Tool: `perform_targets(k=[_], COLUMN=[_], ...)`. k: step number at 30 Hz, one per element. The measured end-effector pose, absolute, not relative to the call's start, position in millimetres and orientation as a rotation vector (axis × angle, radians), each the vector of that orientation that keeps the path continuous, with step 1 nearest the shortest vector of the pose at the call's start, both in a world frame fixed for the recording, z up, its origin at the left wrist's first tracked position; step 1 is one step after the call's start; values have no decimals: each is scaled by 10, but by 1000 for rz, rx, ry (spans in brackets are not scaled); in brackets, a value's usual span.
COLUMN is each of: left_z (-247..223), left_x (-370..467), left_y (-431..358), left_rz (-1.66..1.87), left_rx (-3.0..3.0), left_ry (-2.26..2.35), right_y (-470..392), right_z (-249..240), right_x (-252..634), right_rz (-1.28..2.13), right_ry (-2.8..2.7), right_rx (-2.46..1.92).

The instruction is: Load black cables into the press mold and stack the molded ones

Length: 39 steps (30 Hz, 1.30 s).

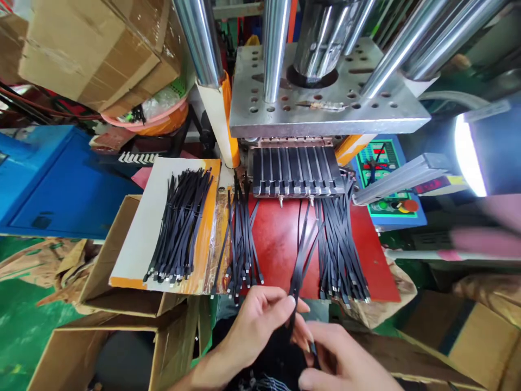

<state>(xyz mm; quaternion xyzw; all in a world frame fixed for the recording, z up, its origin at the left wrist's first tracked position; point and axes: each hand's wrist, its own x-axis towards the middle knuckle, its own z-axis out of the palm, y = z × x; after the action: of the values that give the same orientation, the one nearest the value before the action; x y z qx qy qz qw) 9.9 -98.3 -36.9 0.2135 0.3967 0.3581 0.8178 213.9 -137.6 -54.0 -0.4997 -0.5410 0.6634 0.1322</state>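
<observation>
Near the front edge of the red table, my left hand [262, 320] pinches several flat black cables [299, 266] between thumb and fingers. Their far ends fan out toward the press and are slightly blurred. My right hand [342, 353], just below and to the right, is closed with its fingertips on the end of a black cable; part of that end is hidden by the fingers. A pile of black cables [340, 250] with metal plugs lies on the right of the red table [272, 239]. Another bunch of cables [243, 239] is at its left edge.
Ahead stands a press with a thick steel plate [325, 127] on shiny columns, above a slotted mould [297, 171]. A white board [138, 233] at left carries more cables. A control panel [391, 201] and bright lamp [470, 155] are right; open cartons [106, 320] stand lower left.
</observation>
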Motion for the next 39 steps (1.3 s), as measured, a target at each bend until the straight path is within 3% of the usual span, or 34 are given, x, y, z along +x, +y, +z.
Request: perform_targets(k=[7, 15, 21, 29, 39], left_z=[-343, 76, 256, 194, 263], left_x=[-79, -190, -158, -215, -325], left_y=[-1186, -326, -85, -179, -58], left_rz=[586, 883, 903, 959, 982], left_rx=[916, 1519, 1678, 1637, 2007], left_ry=[1103, 1096, 982, 887, 789], right_y=[-681, -797, -765, -691, -649], right_z=[-338, -422, -418, -378, -447], right_x=[1728, 1630, 1616, 1557, 1427], right_rz=[1460, 1174, 1023, 992, 967], right_ry=[-1050, -1456, -1569, -1594, -1574], right_rx=[-1360, -1195, -1121, -1096, -1118])
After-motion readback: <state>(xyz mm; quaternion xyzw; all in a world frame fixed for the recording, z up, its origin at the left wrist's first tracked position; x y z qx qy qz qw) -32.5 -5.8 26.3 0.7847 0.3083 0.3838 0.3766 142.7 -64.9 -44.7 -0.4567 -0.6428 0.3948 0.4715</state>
